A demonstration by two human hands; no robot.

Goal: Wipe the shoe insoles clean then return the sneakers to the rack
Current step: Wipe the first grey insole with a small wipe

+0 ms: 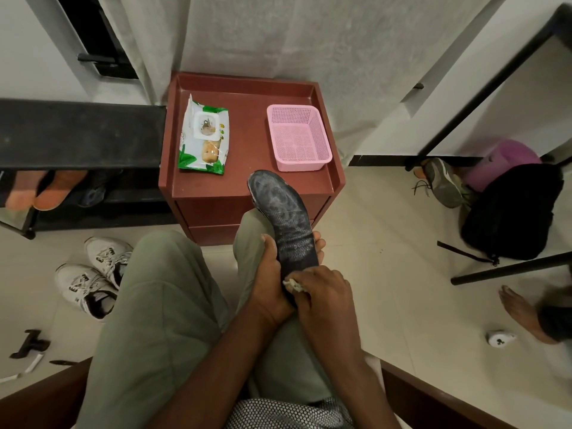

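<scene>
A dark grey insole [283,212] points away from me above my right knee. My left hand [270,283] grips its heel end from below, thumb on the left edge and fingertips showing on the right. My right hand [323,297] pinches a small crumpled white wipe [292,285] against the insole's heel. Two white sneakers [93,275] stand on the floor tiles at my left. The black shoe rack [77,134] is at the far left, with orange shoes [46,188] on its lower shelf.
A maroon cabinet [247,187] straight ahead carries a green wet-wipe pack [204,137] and a pink basket [298,137]. A black backpack [510,212] and a grey shoe [442,184] lie at right by a black table frame. Another person's foot [520,308] is at right.
</scene>
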